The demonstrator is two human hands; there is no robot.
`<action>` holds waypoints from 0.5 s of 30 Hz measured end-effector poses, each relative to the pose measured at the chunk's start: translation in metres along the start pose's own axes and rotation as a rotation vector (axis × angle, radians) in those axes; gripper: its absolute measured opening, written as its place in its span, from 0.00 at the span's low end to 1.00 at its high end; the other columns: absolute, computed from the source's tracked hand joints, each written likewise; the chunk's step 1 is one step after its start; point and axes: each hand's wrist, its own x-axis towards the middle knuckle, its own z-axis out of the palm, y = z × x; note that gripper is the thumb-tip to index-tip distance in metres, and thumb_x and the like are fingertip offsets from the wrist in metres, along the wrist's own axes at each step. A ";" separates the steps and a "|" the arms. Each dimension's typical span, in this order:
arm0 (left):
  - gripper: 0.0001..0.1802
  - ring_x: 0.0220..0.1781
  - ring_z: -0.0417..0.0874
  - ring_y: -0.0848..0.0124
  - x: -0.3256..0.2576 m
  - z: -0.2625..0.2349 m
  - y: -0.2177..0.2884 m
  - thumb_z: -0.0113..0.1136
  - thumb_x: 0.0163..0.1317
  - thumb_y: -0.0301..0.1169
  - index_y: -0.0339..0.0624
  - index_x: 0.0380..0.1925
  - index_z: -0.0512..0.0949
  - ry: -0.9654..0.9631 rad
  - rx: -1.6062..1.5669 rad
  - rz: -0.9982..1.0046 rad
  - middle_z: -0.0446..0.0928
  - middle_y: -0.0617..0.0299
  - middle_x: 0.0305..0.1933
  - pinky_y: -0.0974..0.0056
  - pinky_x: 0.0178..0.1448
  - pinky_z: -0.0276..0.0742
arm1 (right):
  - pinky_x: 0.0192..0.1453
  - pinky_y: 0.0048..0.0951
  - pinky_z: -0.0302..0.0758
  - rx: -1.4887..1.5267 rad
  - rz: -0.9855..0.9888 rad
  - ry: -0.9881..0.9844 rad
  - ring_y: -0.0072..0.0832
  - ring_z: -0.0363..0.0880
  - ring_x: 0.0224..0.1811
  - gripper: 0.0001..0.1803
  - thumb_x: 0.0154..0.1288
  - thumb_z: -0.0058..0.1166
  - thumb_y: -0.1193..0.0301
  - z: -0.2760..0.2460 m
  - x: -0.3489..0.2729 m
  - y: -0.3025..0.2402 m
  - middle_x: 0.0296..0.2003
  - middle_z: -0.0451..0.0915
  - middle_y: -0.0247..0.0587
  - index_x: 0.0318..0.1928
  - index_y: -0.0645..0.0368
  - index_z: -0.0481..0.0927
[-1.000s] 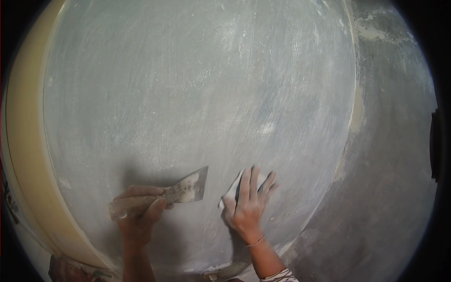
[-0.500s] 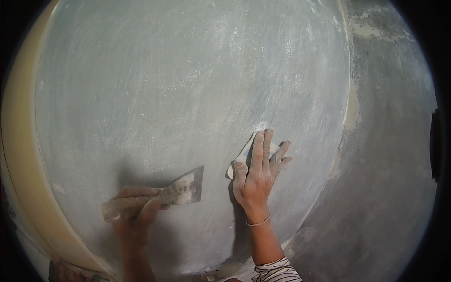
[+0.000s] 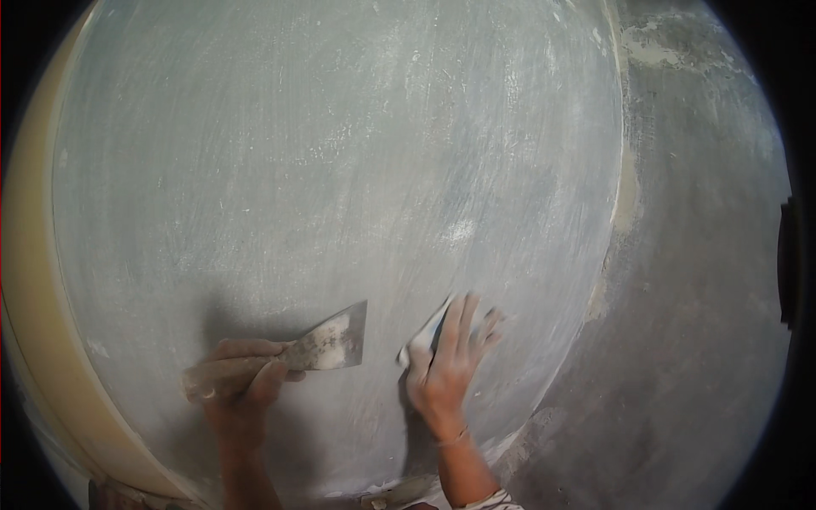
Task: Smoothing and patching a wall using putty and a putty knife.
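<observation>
My left hand (image 3: 245,387) is closed round the wooden handle of a putty knife (image 3: 330,342). Its wide metal blade, smeared with pale residue, points right and is held in front of the grey wall (image 3: 289,170). To the right, my right hand (image 3: 449,365) presses a white folded sheet of sandpaper (image 3: 420,337) with a bit of blue on it against the wall. The fingers lie stretched over the sheet with the thumb at its left edge, and they hide most of it. Pale dust coats these fingers, which are slightly blurred.
A cream-yellow vertical border (image 3: 30,255) runs along the wall's left side. On the right, a corner edge with rough patches meets a darker grey wall (image 3: 688,297). A bright white patch (image 3: 460,230) shows above my right hand.
My right hand has slid down and a little left along the wall with the sandpaper, uncovering the white patch. The left hand and putty knife have hardly moved.
</observation>
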 end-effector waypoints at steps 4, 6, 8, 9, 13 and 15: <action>0.08 0.31 0.84 0.65 -0.002 0.003 0.000 0.63 0.51 0.21 0.28 0.32 0.77 0.000 -0.021 0.042 0.79 0.51 0.34 0.69 0.32 0.81 | 0.70 0.65 0.27 -0.028 -0.078 0.050 0.66 0.34 0.72 0.40 0.60 0.48 0.58 0.001 0.013 -0.001 0.70 0.49 0.58 0.69 0.66 0.54; 0.07 0.31 0.84 0.65 0.000 0.004 -0.002 0.63 0.52 0.21 0.28 0.30 0.78 -0.009 -0.001 0.028 0.79 0.52 0.34 0.69 0.32 0.81 | 0.70 0.65 0.27 -0.041 -0.063 0.089 0.65 0.34 0.72 0.41 0.60 0.49 0.58 0.003 0.044 -0.006 0.70 0.48 0.59 0.69 0.67 0.53; 0.06 0.31 0.84 0.65 0.001 0.003 -0.002 0.63 0.52 0.21 0.28 0.28 0.78 -0.014 0.026 0.009 0.79 0.52 0.34 0.70 0.32 0.80 | 0.69 0.66 0.29 -0.011 0.029 0.053 0.65 0.33 0.72 0.41 0.60 0.50 0.61 0.003 0.039 -0.019 0.71 0.46 0.58 0.69 0.67 0.51; 0.05 0.31 0.83 0.65 0.002 0.005 0.001 0.63 0.51 0.21 0.28 0.27 0.79 0.009 0.000 -0.024 0.79 0.52 0.33 0.70 0.32 0.80 | 0.69 0.66 0.29 -0.023 0.030 0.060 0.65 0.33 0.72 0.41 0.60 0.50 0.61 0.005 0.022 -0.022 0.71 0.46 0.58 0.69 0.67 0.51; 0.06 0.28 0.82 0.68 -0.002 0.001 -0.003 0.63 0.50 0.20 0.28 0.29 0.78 -0.005 0.067 0.022 0.79 0.52 0.33 0.71 0.31 0.79 | 0.66 0.71 0.26 0.018 -0.032 0.013 0.68 0.29 0.72 0.41 0.66 0.45 0.50 0.005 0.010 -0.024 0.72 0.44 0.56 0.69 0.66 0.52; 0.06 0.27 0.81 0.69 -0.005 0.005 -0.003 0.64 0.50 0.20 0.28 0.28 0.78 0.019 0.007 -0.022 0.79 0.52 0.33 0.72 0.30 0.78 | 0.68 0.68 0.29 -0.015 0.034 0.084 0.66 0.31 0.72 0.40 0.61 0.49 0.62 0.002 0.048 -0.026 0.71 0.45 0.58 0.69 0.67 0.50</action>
